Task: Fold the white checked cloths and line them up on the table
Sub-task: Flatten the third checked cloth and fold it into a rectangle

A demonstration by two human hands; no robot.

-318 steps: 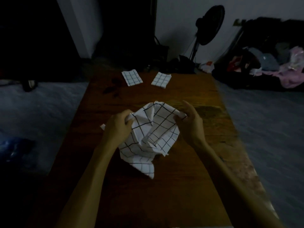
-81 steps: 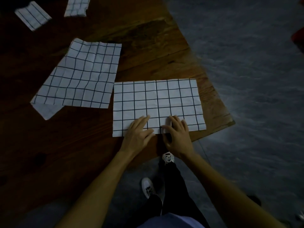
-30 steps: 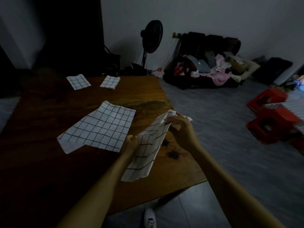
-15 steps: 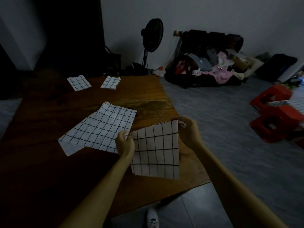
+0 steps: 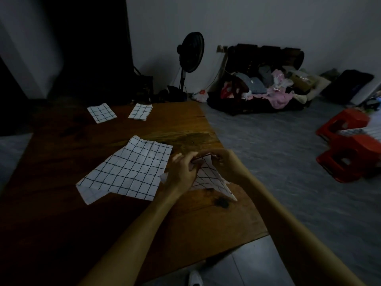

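Pinching the top edge of a white cloth with a black checked grid [image 5: 208, 178], the fingertips of the left hand [image 5: 182, 174] and the right hand [image 5: 223, 164] meet close together above the near right part of the table. Both hands have their fingers curled onto that edge, almost touching each other, and the half-folded cloth hangs down from them in a tapering shape, its lower corner resting on the wood near a dark knot. Bare forearms run back from the hands toward the camera.

Just left of the hands a second white checked cloth [image 5: 127, 172] lies spread flat and creased on the dark brown wooden table [image 5: 61, 213], one corner turned under. At the far end two small folded white checked squares [image 5: 101, 112] [image 5: 140, 112] lie side by side, a little apart.

Beyond the table stands a black pedestal fan [image 5: 190, 56], beside an open dark suitcase heaped with clothes [image 5: 266, 87]. Red plastic stools [image 5: 348, 155] sit on the grey floor at the right.
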